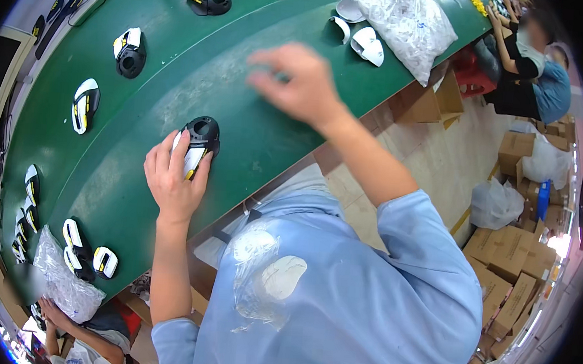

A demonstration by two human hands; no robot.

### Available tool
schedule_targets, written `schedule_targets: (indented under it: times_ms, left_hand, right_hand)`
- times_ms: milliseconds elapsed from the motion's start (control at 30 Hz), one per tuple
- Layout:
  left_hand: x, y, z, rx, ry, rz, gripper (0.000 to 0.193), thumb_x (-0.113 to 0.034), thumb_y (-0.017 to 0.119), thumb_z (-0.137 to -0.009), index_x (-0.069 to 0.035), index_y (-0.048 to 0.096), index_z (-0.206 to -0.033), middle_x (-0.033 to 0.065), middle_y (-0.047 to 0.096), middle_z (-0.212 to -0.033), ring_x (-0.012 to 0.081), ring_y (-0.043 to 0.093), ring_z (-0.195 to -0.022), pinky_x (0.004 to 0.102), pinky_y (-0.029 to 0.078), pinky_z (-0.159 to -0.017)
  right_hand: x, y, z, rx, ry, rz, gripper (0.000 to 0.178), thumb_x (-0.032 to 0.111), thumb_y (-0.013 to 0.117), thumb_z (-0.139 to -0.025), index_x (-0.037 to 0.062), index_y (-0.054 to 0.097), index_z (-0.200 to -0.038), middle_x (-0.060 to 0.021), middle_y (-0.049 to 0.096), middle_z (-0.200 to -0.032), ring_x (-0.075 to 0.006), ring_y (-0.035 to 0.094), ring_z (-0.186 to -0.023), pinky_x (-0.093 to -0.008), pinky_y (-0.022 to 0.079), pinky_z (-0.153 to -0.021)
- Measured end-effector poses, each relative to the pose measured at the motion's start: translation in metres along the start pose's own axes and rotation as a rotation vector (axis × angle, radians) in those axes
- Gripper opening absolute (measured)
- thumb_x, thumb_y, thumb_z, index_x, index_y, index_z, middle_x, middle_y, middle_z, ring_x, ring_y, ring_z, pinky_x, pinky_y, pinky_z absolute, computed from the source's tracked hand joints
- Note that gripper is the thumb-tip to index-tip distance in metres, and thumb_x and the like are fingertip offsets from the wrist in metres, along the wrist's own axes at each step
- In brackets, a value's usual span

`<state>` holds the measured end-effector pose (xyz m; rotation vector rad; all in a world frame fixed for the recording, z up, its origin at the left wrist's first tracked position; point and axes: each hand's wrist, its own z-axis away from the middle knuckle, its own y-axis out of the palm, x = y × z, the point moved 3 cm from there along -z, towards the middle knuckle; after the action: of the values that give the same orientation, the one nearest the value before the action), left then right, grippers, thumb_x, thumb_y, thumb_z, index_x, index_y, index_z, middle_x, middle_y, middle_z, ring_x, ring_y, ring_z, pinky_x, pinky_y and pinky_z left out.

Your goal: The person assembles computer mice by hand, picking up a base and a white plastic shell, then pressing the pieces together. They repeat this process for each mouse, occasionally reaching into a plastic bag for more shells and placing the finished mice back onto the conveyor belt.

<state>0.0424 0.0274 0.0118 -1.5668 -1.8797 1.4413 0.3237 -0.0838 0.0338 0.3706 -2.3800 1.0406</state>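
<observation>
My left hand (174,177) is closed around a black-and-white plastic housing (204,130) with yellow strips. The housing rests on the green table (239,153), its round black opening pointing away from me. Up and to the right, my right hand (297,81) hovers over the table, somewhat blurred by motion. Its thumb and forefinger stand apart, and I see nothing held between them. Beyond that hand lie several loose white curved shells (368,47), beside a clear plastic bag (410,28) of whitish pieces.
Similar housings (130,53) stand spaced along the table's far side, with more at the left (74,241) near another plastic bag (61,281). Co-workers sit at lower left and upper right. Cardboard boxes (503,254) are stacked on the floor to the right. A monitor (0,94) stands far left.
</observation>
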Motion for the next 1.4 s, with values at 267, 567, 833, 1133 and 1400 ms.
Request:
schedule_targets:
  times_ms: [267,567,833,1133,1400]
  left_hand:
    - [-0.003,0.0,0.0,0.022,-0.022,0.019,0.059,-0.02,0.092,-0.081,-0.004,0.072,-0.135,0.0173,0.072,-0.135,0.039,0.065,-0.118,0.0491,0.05,-0.104]
    - [-0.004,0.004,-0.002,-0.008,-0.036,0.049,0.058,-0.023,0.093,-0.081,-0.006,0.073,-0.133,0.0151,0.071,-0.133,0.0374,0.064,-0.115,0.0484,0.049,-0.102]
    - [0.005,0.003,0.005,-0.063,-0.075,0.181,0.079,-0.026,0.095,-0.08,-0.004,0.058,-0.145,0.0126,0.072,-0.131,0.0355,0.064,-0.121,0.0489,0.046,-0.106]
    - [0.015,-0.002,0.0,0.105,-0.017,0.263,0.078,-0.034,0.092,-0.083,-0.008,0.058,-0.148,0.0104,0.073,-0.131,0.0332,0.062,-0.123,0.0508,0.039,-0.113]
    - [0.014,-0.003,0.0,0.134,-0.05,0.283,0.08,-0.029,0.094,-0.08,-0.007,0.059,-0.149,0.0071,0.072,-0.138,0.0349,0.06,-0.126,0.0497,0.04,-0.115]
  right_hand:
    - [-0.156,-0.1,0.001,0.101,0.183,0.798,0.028,0.032,0.078,-0.097,0.0165,0.083,-0.12,-0.0113,0.079,-0.103,-0.0368,0.071,-0.095,-0.049,0.057,-0.088]
    - [0.045,0.051,-0.001,0.173,-0.064,-0.142,0.045,0.001,0.064,-0.102,0.001,0.065,-0.147,-0.0208,0.072,-0.139,-0.04,0.07,-0.125,-0.0476,0.058,-0.105]
    - [0.078,0.054,0.019,0.53,-0.184,-0.226,0.052,0.011,0.068,-0.104,-0.0034,0.058,-0.152,-0.0225,0.064,-0.151,-0.0415,0.061,-0.137,-0.0505,0.052,-0.113]
    - [0.058,0.063,-0.008,0.761,-0.291,-0.295,0.056,0.022,0.09,-0.085,0.0081,0.073,-0.136,-0.0113,0.073,-0.136,-0.0331,0.067,-0.119,-0.0439,0.056,-0.103]
    - [0.04,0.062,0.009,0.584,-0.301,-0.336,0.063,0.035,0.093,-0.081,0.0101,0.074,-0.136,-0.0101,0.077,-0.132,-0.0328,0.07,-0.119,-0.0471,0.054,-0.107]
